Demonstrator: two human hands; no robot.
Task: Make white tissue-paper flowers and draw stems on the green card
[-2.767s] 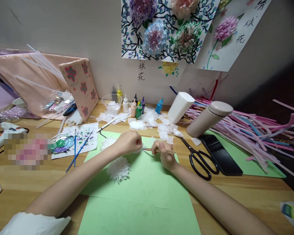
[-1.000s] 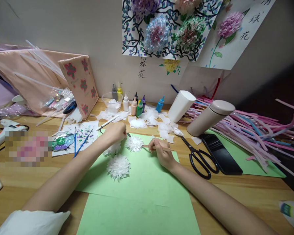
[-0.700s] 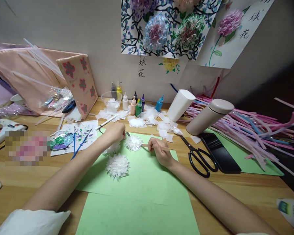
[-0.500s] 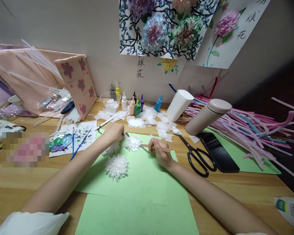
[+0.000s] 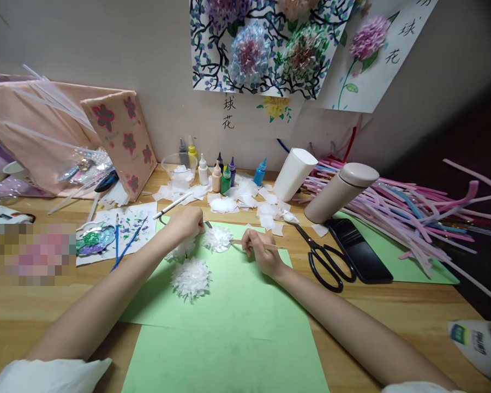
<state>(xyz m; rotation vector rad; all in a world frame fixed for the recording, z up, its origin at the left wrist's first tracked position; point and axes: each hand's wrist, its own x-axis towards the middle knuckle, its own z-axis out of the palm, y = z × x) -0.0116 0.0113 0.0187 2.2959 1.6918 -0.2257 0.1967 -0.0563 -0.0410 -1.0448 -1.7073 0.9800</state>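
Note:
My right hand (image 5: 262, 252) grips a flat wooden stick (image 5: 275, 247), its tip reaching the edge of a white paper flower (image 5: 217, 239) on the green paper (image 5: 237, 327). On the flower's other side my left hand (image 5: 189, 224) is closed, and its fingertips are mostly hidden from me. Beside those fingers a small dark tip (image 5: 208, 224) shows; I cannot tell whether it belongs to something held. Under the left wrist lies a second white flower (image 5: 180, 250), partly covered. Nearer to me is a third, fuller paper flower (image 5: 191, 279).
Black-handled scissors (image 5: 325, 263), a phone (image 5: 362, 251) and a leaning tumbler (image 5: 340, 192) lie to the right. Paint bottles (image 5: 226, 179) and white paper scraps (image 5: 245, 191) sit behind. Paintbrushes (image 5: 130, 245) and a palette (image 5: 95, 238) are on the left.
The whole scene has shifted slightly left in view. Both hands keep nearly the same place around the flower, the stick still at its edge.

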